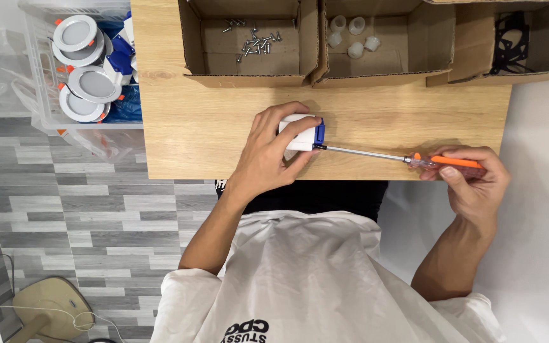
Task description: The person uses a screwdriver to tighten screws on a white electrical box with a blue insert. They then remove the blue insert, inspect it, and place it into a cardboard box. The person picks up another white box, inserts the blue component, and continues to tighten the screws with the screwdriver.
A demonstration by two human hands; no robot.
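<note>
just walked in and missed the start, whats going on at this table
A person seated at a wooden table is working on a small white box with a blue end. The left hand grips the box on the tabletop, while the right hand holds an orange-handled screwdriver whose tip meets the blue end. Behind them sit open cardboard boxes: one with screws, one with small white caps, one with black parts. A clear bin of round light fittings stands at the left.
</note>
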